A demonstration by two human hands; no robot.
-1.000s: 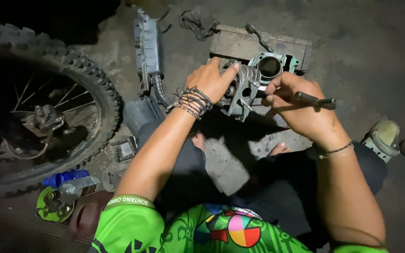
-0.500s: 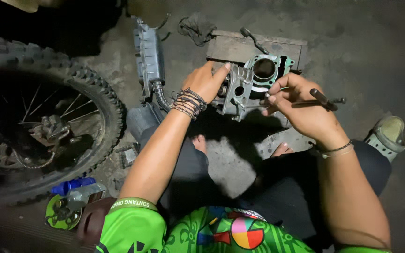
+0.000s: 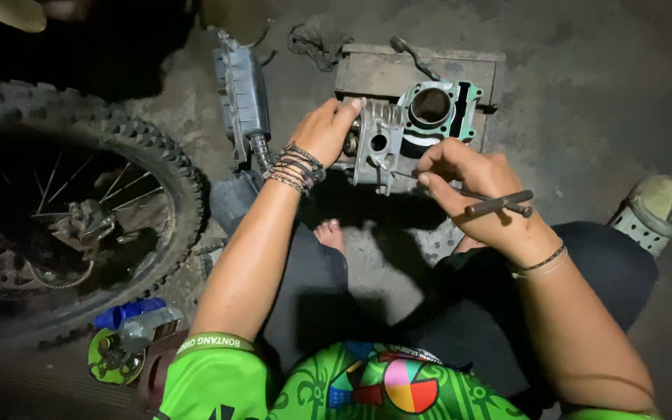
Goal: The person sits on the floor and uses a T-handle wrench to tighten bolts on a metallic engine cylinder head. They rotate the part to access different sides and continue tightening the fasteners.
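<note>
Cylinder block, grey metal with a green gasket face and an open bore, stands on a wooden block just beyond the person's knees. Since a moment ago the right hand has drawn nearer the body of the casting; its thin T-handled tool, pinched in curled fingers, now meets the near side of the cylinder block, so work on that face looks under way. The left hand stays pressed against the left edge, fingers wrapped, steadying it. Left of the cylinder block lie a grey housing and a knobby wheel; right is open floor up to a sandal. Beyond it lies a rag.
</note>
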